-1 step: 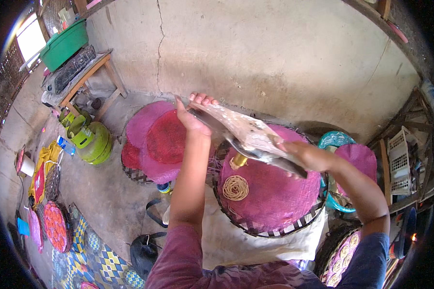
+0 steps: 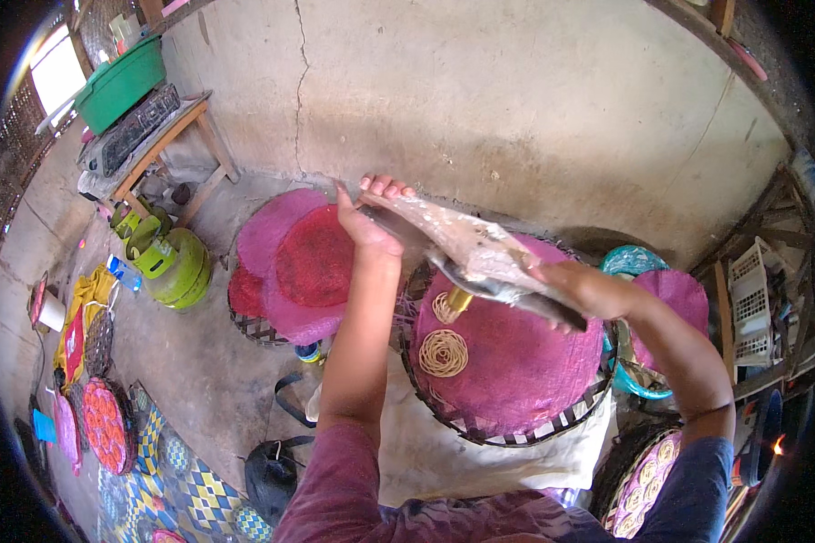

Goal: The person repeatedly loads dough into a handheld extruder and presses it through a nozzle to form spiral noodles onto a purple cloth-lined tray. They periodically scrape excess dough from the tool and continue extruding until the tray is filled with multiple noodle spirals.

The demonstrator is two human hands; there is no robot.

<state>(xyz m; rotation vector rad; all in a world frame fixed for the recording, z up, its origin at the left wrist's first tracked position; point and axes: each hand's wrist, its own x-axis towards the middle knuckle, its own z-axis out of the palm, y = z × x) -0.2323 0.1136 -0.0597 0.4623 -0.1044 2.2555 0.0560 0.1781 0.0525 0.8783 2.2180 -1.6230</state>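
"Pale wood, white-flecked and worn: what is entered first?"

"One long, pale wooden hand press (image 2: 471, 242) with a dark underside, raised over the mat and slanting from ten o'clock to four. Below its middle: one short, brass-coloured cylinder (image 2: 459, 300)."

"State of grip?"

"Left hand (image 2: 373, 224), upper end: fingers curled over the top edge, palm against the side, partly closed on the press. Right hand (image 2: 589, 291), lower end: wrapped round it; motion blur hides the exact finger placing."

"Reason for the hold?"

"Presumably to support both ends and point the cylinder downward."

"Items beneath?"

"One mauve-pink round mat (image 2: 534, 376), faintly creased, laid on a dark openwork woven basket (image 2: 493, 442) whose rim shows at six o'clock. One flat spiral coil of cream, cord-thin strands (image 2: 444, 353), at the mat's nine o'clock; one smaller cream coil (image 2: 443, 309) at ten, beside the cylinder's mouth, contact uncertain."

"Surroundings, by the same clock?"

"Six: one rumpled white cloth (image 2: 489, 475), under the basket. Two: one turquoise, plastic-looking basin (image 2: 629, 261), rounded. Ten: one rough-surfaced red round mat (image 2: 315, 258), overlapping pink ones, probably stacked to save floor."
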